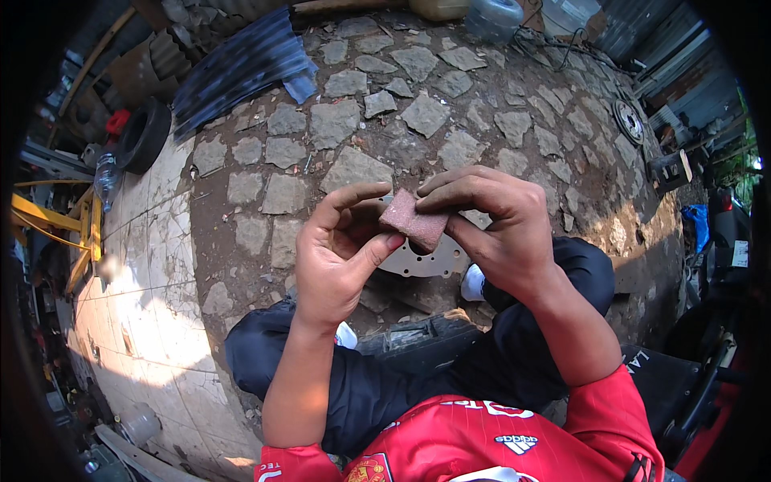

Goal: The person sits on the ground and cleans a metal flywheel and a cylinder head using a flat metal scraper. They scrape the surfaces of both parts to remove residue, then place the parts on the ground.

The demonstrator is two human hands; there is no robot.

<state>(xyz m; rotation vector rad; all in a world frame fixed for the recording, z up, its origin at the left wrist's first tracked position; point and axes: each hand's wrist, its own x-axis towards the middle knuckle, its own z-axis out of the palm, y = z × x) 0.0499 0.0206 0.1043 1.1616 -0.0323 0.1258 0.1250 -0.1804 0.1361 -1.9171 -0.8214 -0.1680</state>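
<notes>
In front of me, above my knees, I hold a folded piece of reddish-brown sandpaper [413,222], its grainy side outward and its edges bent round. My right hand [502,229] pinches its right part between thumb and fingers. At the left edge, the thumb of my left hand [333,253] presses against it, with the index finger arched above; the other left fingers are partly hidden. Below the sandpaper, between my feet, lies a flat grey metal plate [418,263] with several round holes, its far part covered by my hands.
Rough paving stones [333,124] set in dirt spread ahead, with pale tiles [173,329] to the left. Around them are a blue corrugated sheet [241,68], a tire [145,136], a yellow metal frame [68,221], a plastic bottle [107,173] and a round metal part [628,121].
</notes>
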